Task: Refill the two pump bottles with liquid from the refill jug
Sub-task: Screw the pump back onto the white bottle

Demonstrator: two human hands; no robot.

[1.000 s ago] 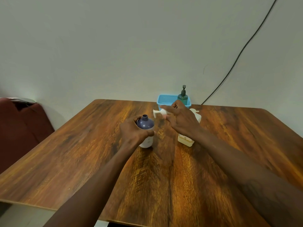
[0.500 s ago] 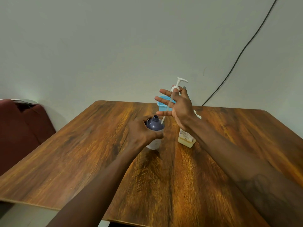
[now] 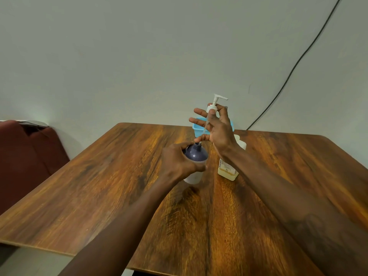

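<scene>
A pump bottle [image 3: 195,156] with a dark purple top and white base stands on the wooden table [image 3: 99,186], tilted slightly, and my left hand [image 3: 177,162] grips its side. My right hand [image 3: 217,128] pinches the collar of a white pump head [image 3: 216,101] held above the bottle, other fingers spread. The pump's thin dip tube [image 3: 205,128] slants down with its end at the bottle's open neck. The refill jug [image 3: 229,170], white with yellowish liquid, stands just right of the bottle, partly behind my right wrist. The second pump bottle is hidden behind my right hand.
A blue plastic basket [image 3: 199,130] sits at the table's far edge behind my right hand. A dark red chair [image 3: 25,156] stands left of the table. A black cable [image 3: 294,66] runs down the wall at the right.
My right hand lifted the pump head from table level to above the bottle and brought the tube end to the neck. My left hand has kept hold of the bottle, which shifted slightly right.
</scene>
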